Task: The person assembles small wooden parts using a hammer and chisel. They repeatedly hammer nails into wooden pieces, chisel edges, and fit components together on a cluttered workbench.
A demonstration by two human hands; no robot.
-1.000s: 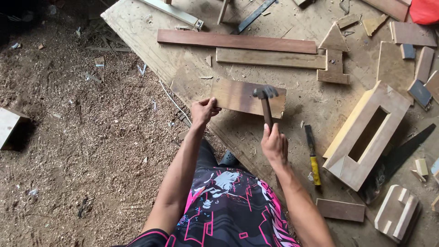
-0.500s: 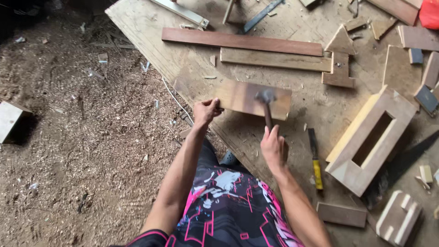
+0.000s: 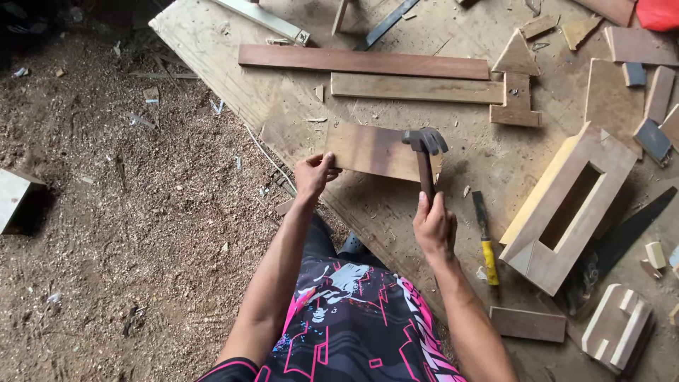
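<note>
Head view, looking down past a black and pink printed shirt (image 3: 353,318) at two bare forearms over a big plywood sheet (image 3: 212,64) laid on a sawdust-strewn floor (image 3: 106,212). Left hand (image 3: 313,175) at the near left end of a short wooden board (image 3: 371,151), fingers (image 3: 327,160) curled over its edge, pinching it and holding it in place. Board flat, rectangular, mid-brown, smooth-faced with a faint grain, lying near the sheet's near edge, roughly parallel to the longer planks beyond. Right hand (image 3: 433,225) wrapped closed around the dark handle of a hammer (image 3: 426,159), fist low on the shaft. Hammer's grey metal claw head over the board's right end; whether touching or just above, cannot tell.

Beyond the board, a long reddish plank (image 3: 364,62) and, just beside it, a paler plank (image 3: 414,88), both flat. To their right, a triangular offcut (image 3: 516,55) touching an upright-shaped stepped block (image 3: 516,99). Right of the right hand, a chisel with a yellow handle (image 3: 485,240), blade pointing away. Further right, a pale wooden box frame with a rectangular slot (image 3: 566,205), tilted diagonally. Near it, a dark saw blade (image 3: 629,226). Small flat offcut (image 3: 527,323) near the right forearm, and a striped pale block (image 3: 615,325) at the lower right. Scattered small scraps along the far right edge.
</note>
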